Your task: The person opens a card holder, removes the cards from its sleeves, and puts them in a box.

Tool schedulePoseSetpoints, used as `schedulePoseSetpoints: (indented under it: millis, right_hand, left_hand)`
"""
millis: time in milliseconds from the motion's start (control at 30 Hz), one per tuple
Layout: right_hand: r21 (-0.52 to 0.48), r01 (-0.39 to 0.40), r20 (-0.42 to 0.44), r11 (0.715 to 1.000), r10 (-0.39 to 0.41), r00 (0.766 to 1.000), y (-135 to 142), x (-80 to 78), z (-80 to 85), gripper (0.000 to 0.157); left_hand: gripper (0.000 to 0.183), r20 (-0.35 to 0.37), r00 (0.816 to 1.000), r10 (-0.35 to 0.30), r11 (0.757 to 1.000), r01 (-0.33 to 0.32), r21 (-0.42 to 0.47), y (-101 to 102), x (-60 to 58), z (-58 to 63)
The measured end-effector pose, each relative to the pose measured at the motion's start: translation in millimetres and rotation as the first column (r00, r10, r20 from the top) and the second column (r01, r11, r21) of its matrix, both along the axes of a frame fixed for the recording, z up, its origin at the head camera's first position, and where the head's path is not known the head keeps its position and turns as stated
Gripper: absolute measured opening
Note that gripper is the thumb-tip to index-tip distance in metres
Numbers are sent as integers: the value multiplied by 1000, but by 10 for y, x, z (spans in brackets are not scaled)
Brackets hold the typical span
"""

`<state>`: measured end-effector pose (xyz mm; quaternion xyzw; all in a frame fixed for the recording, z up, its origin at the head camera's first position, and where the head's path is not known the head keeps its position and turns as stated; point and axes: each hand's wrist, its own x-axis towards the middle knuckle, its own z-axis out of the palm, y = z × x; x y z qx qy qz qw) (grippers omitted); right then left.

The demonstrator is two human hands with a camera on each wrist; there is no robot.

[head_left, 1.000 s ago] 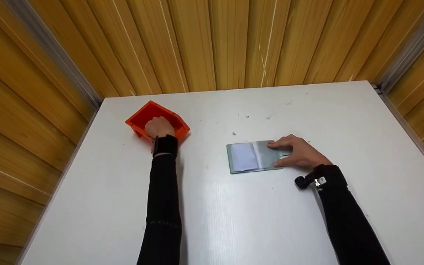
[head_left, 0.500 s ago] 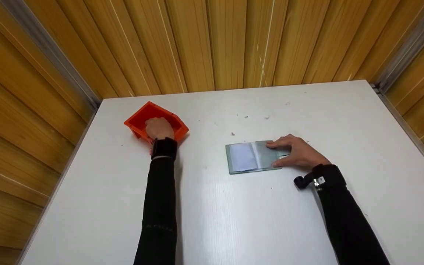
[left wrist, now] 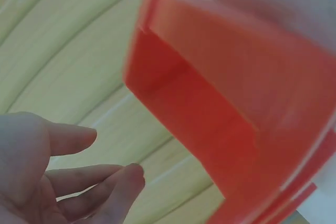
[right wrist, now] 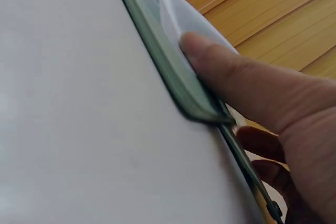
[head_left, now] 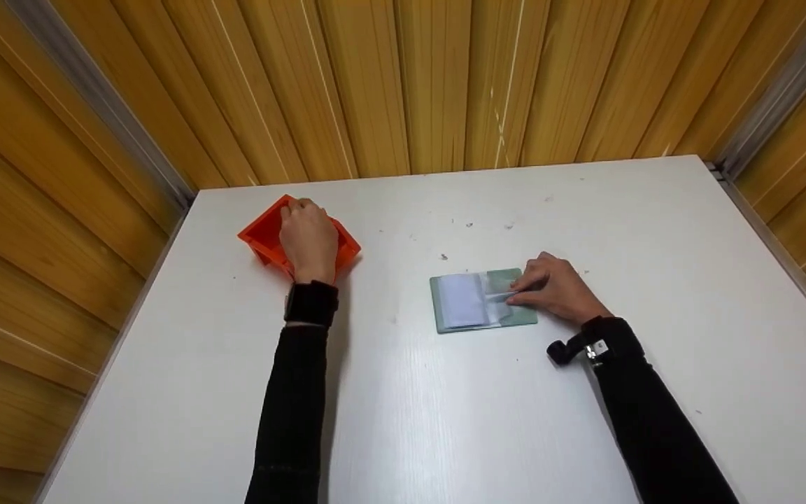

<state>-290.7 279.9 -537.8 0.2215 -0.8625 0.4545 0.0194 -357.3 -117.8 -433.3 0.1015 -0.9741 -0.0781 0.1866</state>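
On the white table lies an opened card holder with a green cover and clear plastic sleeves, white showing on its left half. My right hand pinches a clear sleeve at the holder's right side, lifting it into a fold. Close up in the right wrist view, the thumb presses on the plastic over the green edge. My left hand is over an orange-red plastic bin. In the left wrist view its fingers are loosely bent, apart from the thumb, with nothing between them.
A ribbed wood-pattern wall stands along the table's back edge, with similar panels on both sides. Small dark marks dot the white tabletop behind the card holder. A strap with a small camera sits on the right wrist.
My left hand has risen from inside the bin to above it. The right hand has shifted slightly left and now pinches up the clear sleeve, which lay flat before.
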Motion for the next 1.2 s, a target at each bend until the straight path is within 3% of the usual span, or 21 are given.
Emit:
schedulePoseSetpoints:
  millis: [133,267,400,533,667,767,933,1000,1067,1200]
  right_hand:
    - [-70,10,2,998,-10,1000,-107,17,66,11]
    - [-128,18,83,992,-7,997,-170,33,152,33]
    - [-225,-70,184,972,113,976,-243,51,198,56]
    - [-253,-192,253,948,257,933,-354,87,216,62]
    - [-189,-271,269,944,315,910,-428,119,232,61]
    - [-143,-261,265,955,291,919,-419,118,235,64]
    - [-13,-203,205,979,201,958,-284,80,217,71]
    - [49,-181,186,982,169,968,-205,68,213,75]
    - [119,-159,182,980,136,974,-129,62,218,79]
    - [216,-132,190,967,91,978,-31,71,236,84]
  left_hand:
    - [44,-37,998,-41,998,42,41,90,110,-7]
    - [40,-54,991,-126,978,133,159,189,175,-21]
    - [37,-48,962,-270,932,273,238,295,225,-37]
    - [40,-9,915,-404,874,389,290,431,319,-21]
    - [45,67,856,-512,826,469,314,595,454,-37]
    - [53,158,792,-589,795,532,292,729,566,-130]
    - [70,331,665,-669,738,645,196,971,744,-347]
    - [73,370,632,-681,718,677,163,1043,802,-401]
    - [73,385,618,-685,703,699,130,1085,837,-445]
    - [70,388,613,-688,694,712,107,1084,840,-494]
